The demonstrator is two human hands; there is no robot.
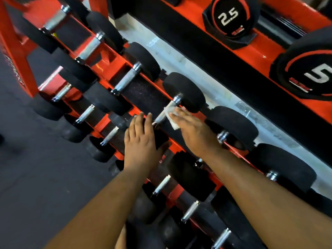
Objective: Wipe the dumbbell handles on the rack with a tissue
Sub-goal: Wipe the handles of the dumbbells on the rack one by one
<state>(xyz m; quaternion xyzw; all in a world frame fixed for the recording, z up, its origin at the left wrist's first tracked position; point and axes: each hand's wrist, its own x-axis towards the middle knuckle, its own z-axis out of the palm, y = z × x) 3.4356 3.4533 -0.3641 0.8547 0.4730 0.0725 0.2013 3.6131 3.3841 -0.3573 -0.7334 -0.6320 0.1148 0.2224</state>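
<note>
Two bare forearms reach in from the bottom edge. Left hand (142, 141) lies flat, fingers straight and together, resting on the near black head of a dumbbell (185, 92) on the middle tier. Right hand (194, 130) has its fingers stretched out, pressing a white crumpled tissue (171, 117) against that dumbbell's handle (164, 114); the tissue sits on the handle's far half, one corner poking out under the palm. Handle is a straight, knurled metal bar with shiny chrome collars; heads are round, matte black, rubbery-looking cylinders. Rack (107, 69) is glossy orange-red painted metal, tilted tiers with black grainy pads under the handles. Same kind of dumbbells in rows along the middle and lower tiers, larger toward the right. Top tier, far right, two dumbbell ends face the camera: black with red ring, white "2.5" (229, 18) and "5" (318, 76). Floor (27, 159) at left is dark grey, matte, speckled. Behind the rack a pale, mottled floor strip (179, 58) shows. Left edge motion-blurred
</note>
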